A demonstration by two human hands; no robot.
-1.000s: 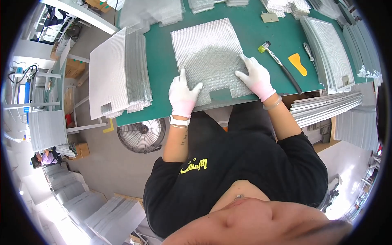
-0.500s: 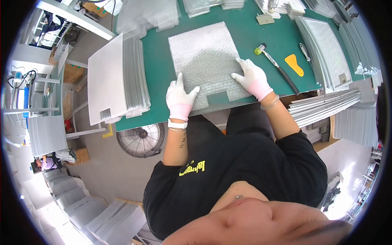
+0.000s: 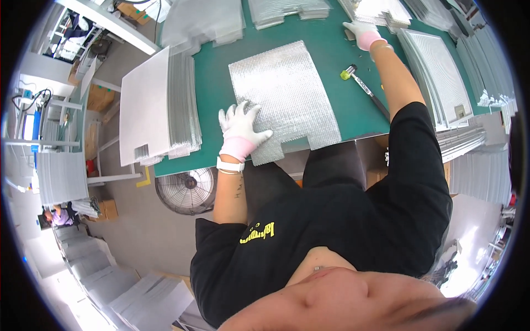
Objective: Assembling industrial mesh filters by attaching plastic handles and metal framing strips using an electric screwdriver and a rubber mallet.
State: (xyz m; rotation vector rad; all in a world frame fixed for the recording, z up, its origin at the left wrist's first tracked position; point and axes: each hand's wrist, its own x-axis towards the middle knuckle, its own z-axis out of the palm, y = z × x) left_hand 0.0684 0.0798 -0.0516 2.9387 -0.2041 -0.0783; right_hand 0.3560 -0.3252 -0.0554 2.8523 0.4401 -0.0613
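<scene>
A silvery mesh sheet [image 3: 284,94] with a notch in its near edge lies on the green table, its near edge overhanging the front. My left hand [image 3: 241,131], in a white glove with a pink cuff, rests on its near-left corner with fingers spread. My right hand [image 3: 365,36], gloved alike, reaches to the far right, over a small metal block [image 3: 350,35] that shows only in part beside the fingers. Whether the fingers grip it is hidden. A hammer [image 3: 362,85] with a yellow-green head lies right of the sheet, its handle end behind my right arm.
A tall stack of mesh sheets [image 3: 144,105] stands at the table's left. More stacks [image 3: 201,22] line the far edge, with framed panels [image 3: 439,71] at the right. A floor fan [image 3: 187,190] stands below the table's front left.
My right hand has left the sheet and moved far right to the metal block. My left hand has spread and shifted slightly. The sheet sits slightly nearer to me. My right arm now hides the yellow scraper.
</scene>
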